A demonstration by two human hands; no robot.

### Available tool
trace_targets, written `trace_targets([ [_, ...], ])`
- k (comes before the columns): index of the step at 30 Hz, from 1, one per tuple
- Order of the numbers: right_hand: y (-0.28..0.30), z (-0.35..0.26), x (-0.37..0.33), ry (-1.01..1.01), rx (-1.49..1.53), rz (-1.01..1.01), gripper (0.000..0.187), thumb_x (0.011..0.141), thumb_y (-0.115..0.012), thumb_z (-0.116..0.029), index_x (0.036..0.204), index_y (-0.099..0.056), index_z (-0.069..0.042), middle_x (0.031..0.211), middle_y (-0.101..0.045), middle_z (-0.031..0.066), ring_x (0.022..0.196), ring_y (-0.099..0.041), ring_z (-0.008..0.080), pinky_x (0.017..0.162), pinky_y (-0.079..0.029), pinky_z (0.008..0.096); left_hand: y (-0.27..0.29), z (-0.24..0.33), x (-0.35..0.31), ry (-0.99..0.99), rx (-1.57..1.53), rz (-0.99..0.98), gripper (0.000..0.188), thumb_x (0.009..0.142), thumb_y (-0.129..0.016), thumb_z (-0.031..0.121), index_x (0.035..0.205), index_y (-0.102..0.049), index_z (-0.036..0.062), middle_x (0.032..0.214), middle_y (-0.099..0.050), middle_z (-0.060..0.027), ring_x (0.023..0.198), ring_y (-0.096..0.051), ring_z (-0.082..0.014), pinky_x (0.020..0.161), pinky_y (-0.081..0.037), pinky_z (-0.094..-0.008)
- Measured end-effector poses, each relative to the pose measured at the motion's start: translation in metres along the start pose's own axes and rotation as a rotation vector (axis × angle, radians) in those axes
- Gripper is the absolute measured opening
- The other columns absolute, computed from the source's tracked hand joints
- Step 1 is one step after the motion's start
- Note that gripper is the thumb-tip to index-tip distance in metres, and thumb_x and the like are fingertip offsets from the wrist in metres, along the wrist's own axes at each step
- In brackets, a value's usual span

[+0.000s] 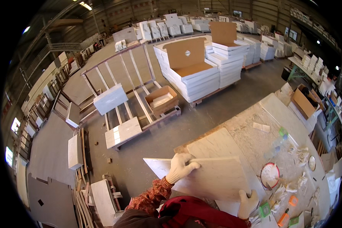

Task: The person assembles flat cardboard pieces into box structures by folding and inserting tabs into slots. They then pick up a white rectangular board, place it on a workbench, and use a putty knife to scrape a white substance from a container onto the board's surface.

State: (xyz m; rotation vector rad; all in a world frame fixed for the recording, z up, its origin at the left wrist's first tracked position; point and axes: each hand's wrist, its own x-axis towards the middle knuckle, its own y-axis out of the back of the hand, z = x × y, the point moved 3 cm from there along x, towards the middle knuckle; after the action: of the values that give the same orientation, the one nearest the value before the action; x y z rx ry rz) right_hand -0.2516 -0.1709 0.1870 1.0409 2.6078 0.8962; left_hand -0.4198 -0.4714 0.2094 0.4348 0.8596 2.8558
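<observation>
A pale stone slab [212, 178] lies across the near end of a dusty workbench [250, 131], its left corner jutting past the bench edge. My left hand [180, 167], in a white glove, grips the slab's top left edge. My right hand [247, 203], also gloved, clasps the slab's lower right edge. A larger slab [220, 146] lies under it on the bench.
On the bench to the right sit a round tin [270, 174], a plastic bottle [278, 143], crumpled rags and small orange and green items. A metal rack [129, 95] with slabs and an open cardboard box [161, 99] stands on the floor ahead. Pallets of stacked white boxes [201, 72] stand beyond.
</observation>
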Motion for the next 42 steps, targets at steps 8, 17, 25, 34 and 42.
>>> trace_targets([
  [8,0.006,-0.005,-0.023,0.212,-0.284,0.222,0.038,0.066,-0.085,-0.029,0.064,-0.057,-0.003,0.064,-0.059,0.015,0.06,-0.054,0.0383,0.056,-0.041,0.0462,-0.045,-0.044,0.004,0.172,-0.411,-0.137,0.026,0.081,-0.072,0.021,0.086,-0.069,-0.0036,0.067,-0.057,-0.0006,0.064,-0.053,-0.0115,0.061,-0.046,-0.0292],
  [17,-0.006,-0.023,-0.034,0.34,-0.329,0.276,0.031,0.073,-0.081,-0.029,0.065,-0.06,-0.008,0.064,-0.061,0.0136,0.057,-0.058,0.0379,0.055,-0.044,0.0461,-0.077,-0.1,0.018,0.284,-0.506,-0.251,0.027,0.085,-0.066,0.022,0.098,-0.065,-0.0014,0.08,-0.053,0.0033,0.076,-0.048,-0.0082,0.069,-0.042,-0.0254],
  [25,-0.009,-0.032,-0.03,0.436,-0.342,0.122,0.022,0.073,-0.079,-0.03,0.072,-0.065,-0.012,0.065,-0.064,0.0089,0.059,-0.06,0.0326,0.056,-0.045,0.0431,-0.078,-0.022,0.05,0.211,-0.488,-0.195,0.027,0.081,-0.069,0.024,0.092,-0.064,0.0003,0.074,-0.05,0.0044,0.068,-0.045,-0.0075,0.061,-0.039,-0.0249],
  [34,0.044,0.061,0.1,0.312,-0.399,0.472,0.02,0.093,-0.061,-0.028,0.095,-0.071,-0.011,0.083,-0.07,0.0142,0.075,-0.066,0.0348,0.066,-0.05,0.0469,-0.077,-0.033,0.032,0.157,-0.689,0.021,0.009,0.08,-0.055,0.006,0.072,-0.055,0.0046,0.071,-0.048,0.0054,0.066,-0.039,-0.0059,0.061,-0.033,-0.0233],
  [42,0.003,0.25,0.168,-0.252,-0.907,0.154,0.028,0.091,-0.06,-0.043,0.094,-0.077,-0.021,0.091,-0.073,0.0125,0.085,-0.072,0.0317,0.07,-0.054,0.0478,-0.072,-0.032,0.036,0.056,-0.692,-0.016,0.025,0.093,-0.053,0.015,0.07,-0.049,0.0081,0.069,-0.044,0.0071,0.065,-0.037,-0.0053,0.06,-0.029,-0.0243],
])
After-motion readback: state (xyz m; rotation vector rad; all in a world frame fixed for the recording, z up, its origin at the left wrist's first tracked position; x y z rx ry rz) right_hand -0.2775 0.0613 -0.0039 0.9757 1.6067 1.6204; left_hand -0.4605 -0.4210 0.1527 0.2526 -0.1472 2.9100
